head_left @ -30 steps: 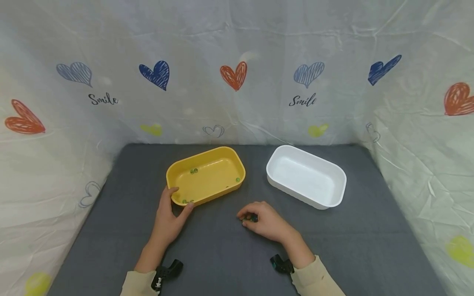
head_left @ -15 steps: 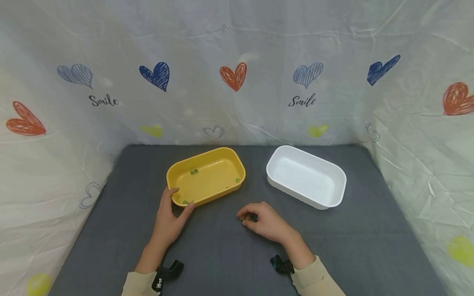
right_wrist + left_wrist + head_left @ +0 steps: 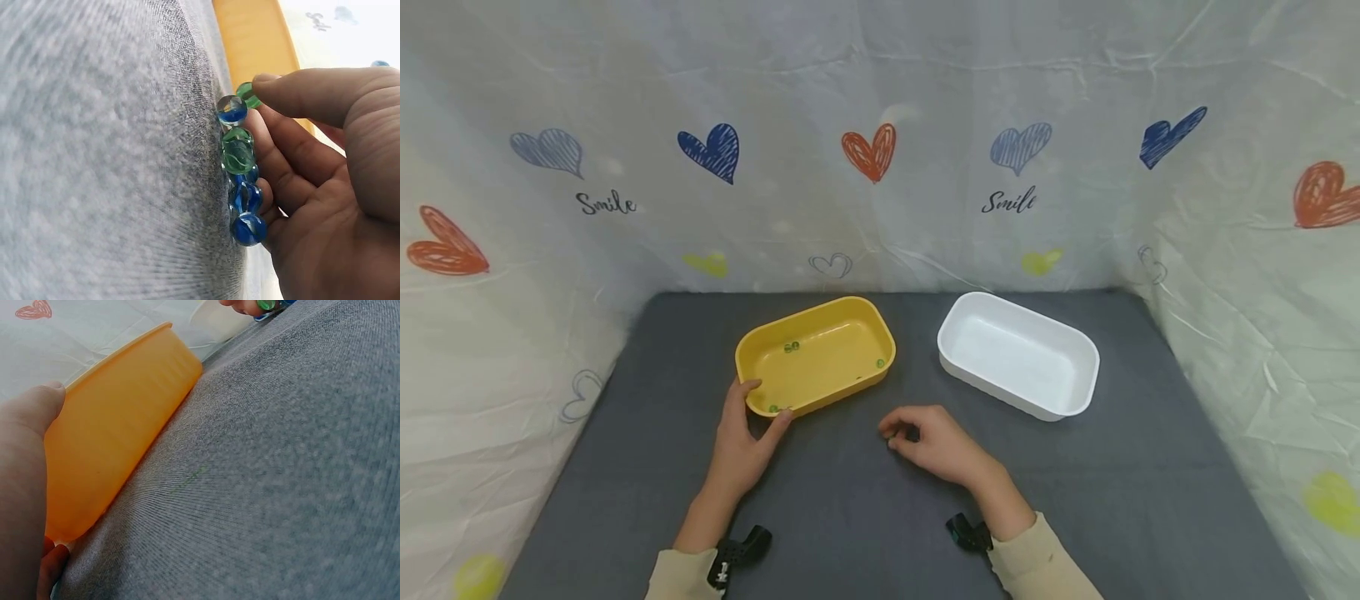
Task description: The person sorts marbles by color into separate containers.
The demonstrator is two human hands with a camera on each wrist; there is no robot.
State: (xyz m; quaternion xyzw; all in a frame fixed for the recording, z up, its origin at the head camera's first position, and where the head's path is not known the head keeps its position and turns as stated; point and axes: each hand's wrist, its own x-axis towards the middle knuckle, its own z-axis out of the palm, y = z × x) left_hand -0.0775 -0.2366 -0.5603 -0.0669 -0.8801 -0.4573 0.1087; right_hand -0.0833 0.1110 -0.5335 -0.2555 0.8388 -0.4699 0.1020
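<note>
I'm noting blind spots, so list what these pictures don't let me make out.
Right wrist view: the count of marbles at the right grip; they overlap.
Head view: those marbles, mostly hidden by that grip.
Left wrist view: inside the yellow tray, hidden by its wall.
Same view: most of the right grip, cut off by the top edge.

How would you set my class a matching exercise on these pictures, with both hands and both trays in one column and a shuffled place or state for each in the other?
Column one:
1. Left hand
2. Yellow tray
3. Right hand
4. White tray

Column two:
A. Touching a green marble, near blue marbles
B. Standing untouched, right of the other tray
C. Gripping a tray's corner
D. With several green marbles lying inside

Pairs: 1-C, 2-D, 3-A, 4-B
</note>
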